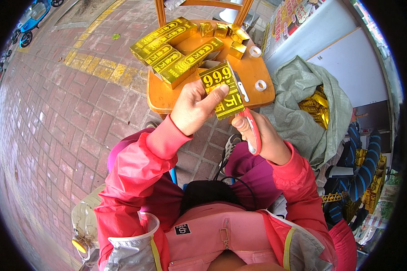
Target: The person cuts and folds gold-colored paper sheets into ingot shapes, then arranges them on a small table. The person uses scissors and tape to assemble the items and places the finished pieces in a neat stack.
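My left hand [191,107] pinches a piece of shiny gold card [215,79] with black print between thumb and fingers. My right hand [271,137] is wrapped round the red handles of a pair of scissors [253,131]. Their blade points up along the right edge of the card; how far it reaches into the card cannot be made out. Just beyond my hands stands a wooden chair [159,95]. Several long gold boxes [192,61] lie on the left of its seat. Small gold boxes [237,49] sit towards its back, by a roll of clear tape [255,51]; another tape roll [260,85] lies nearer.
A grey-green woven sack [294,97] with gold packets [319,108] inside slumps right of the chair. White panels [343,63] stand behind it. At lower left is a clear plastic jug [85,219] with a yellow cap. A blue scooter [31,20] is parked far left on the brick paving.
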Action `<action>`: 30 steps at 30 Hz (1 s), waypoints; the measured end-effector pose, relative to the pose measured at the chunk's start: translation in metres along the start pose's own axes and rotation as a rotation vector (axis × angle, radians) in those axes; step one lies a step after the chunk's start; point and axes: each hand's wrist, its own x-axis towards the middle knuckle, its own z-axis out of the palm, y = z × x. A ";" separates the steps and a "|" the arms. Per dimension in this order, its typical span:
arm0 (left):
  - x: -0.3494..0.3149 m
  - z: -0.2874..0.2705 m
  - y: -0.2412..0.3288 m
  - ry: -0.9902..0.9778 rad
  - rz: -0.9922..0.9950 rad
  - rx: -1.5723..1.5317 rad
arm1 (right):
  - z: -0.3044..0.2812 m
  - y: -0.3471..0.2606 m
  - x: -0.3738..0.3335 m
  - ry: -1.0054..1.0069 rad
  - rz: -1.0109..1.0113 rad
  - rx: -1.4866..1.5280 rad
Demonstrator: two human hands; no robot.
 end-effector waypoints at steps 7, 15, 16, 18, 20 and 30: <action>0.001 0.000 -0.002 -0.011 0.022 -0.037 | 0.001 0.001 0.000 0.019 0.036 -0.011; 0.000 0.001 -0.004 0.030 -0.013 -0.076 | 0.002 0.006 0.001 0.109 0.022 0.032; 0.001 0.000 -0.005 0.043 -0.022 -0.100 | 0.000 0.009 0.000 0.117 0.066 0.042; 0.003 -0.002 -0.008 0.121 -0.008 -0.126 | -0.007 0.018 0.001 0.123 0.211 0.052; 0.005 -0.009 -0.009 0.166 0.056 -0.029 | -0.015 0.033 0.005 0.245 0.205 0.113; 0.020 -0.023 -0.024 0.387 0.101 -0.076 | -0.096 0.126 0.057 0.431 0.410 -0.735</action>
